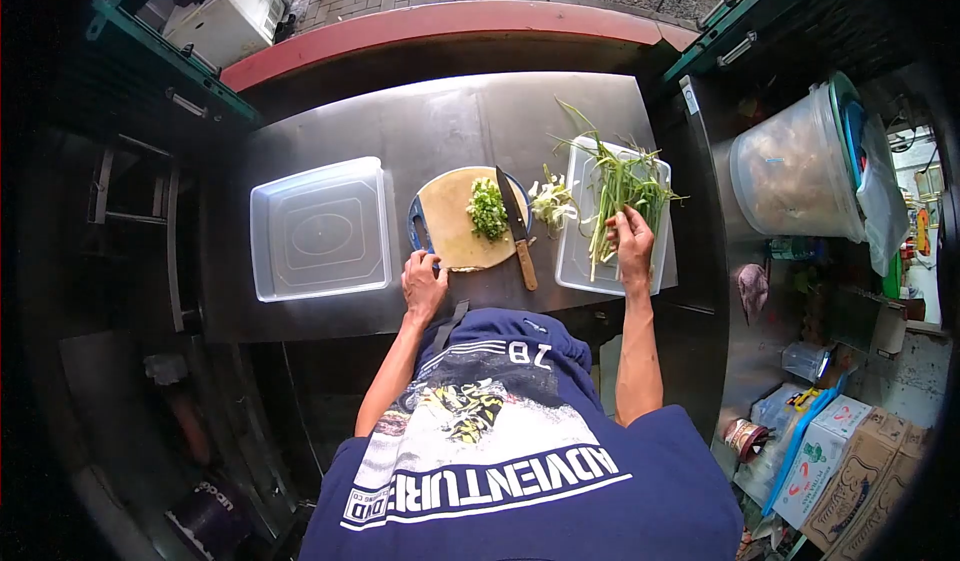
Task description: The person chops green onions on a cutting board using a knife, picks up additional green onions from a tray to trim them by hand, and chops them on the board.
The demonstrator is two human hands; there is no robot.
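Observation:
A round cutting board (445, 226) with a blue edge lies on the metal table. Chopped green onion (488, 209) is heaped on it, and a knife (517, 221) with a wooden handle rests on its right side. My left hand (424, 283) touches the board's lower left edge, fingers bent. On the right, my right hand (632, 245) pinches green onion stalks (625, 186) that lie over a white plastic lid or tray (575, 261). Pale onion trimmings (553, 202) sit between the board and that tray.
An empty translucent container (320, 231) stands at the left of the metal table (400, 111). A large clear bucket (795, 166) is at the right. Cardboard boxes (850, 471) are stacked at the lower right. A red ledge (450, 23) runs beyond the table.

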